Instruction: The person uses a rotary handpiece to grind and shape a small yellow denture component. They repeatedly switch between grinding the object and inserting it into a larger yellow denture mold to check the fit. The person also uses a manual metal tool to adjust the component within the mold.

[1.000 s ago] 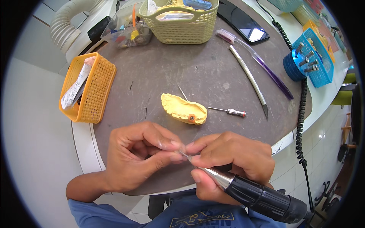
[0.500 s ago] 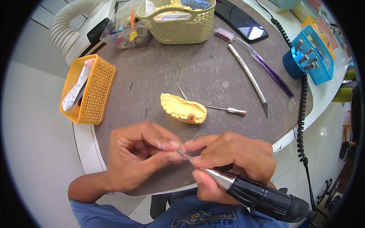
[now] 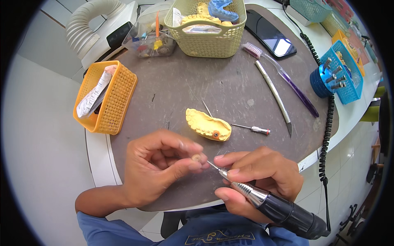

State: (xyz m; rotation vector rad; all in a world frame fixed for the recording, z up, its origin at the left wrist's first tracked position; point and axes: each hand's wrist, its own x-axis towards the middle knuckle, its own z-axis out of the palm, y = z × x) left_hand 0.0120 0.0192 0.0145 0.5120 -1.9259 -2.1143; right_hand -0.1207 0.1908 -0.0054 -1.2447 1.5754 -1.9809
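Note:
Between the thumb and fingertips of my left hand is a small cream-coloured dental crown, with a round opening showing in it. My right hand grips a black and silver dental handpiece like a pen. Its thin metal bur points toward the crown, with a small gap between them. Beyond my hands a yellow plaster dental model lies on the bench, with a metal implant socket ringed in orange-brown at its right end. A small screwdriver lies to the right of the model.
A knife with a pale handle and a purple toothbrush lie at the right. Behind them rest a phone and a blue bur holder. An orange basket stands left, a green basket at the back. The handpiece's coiled cord hangs right.
The bur has come away from the crown, and my two hands are slightly further apart. The crown now shows its opening. The whole bench scene has shifted a little right and down in view.

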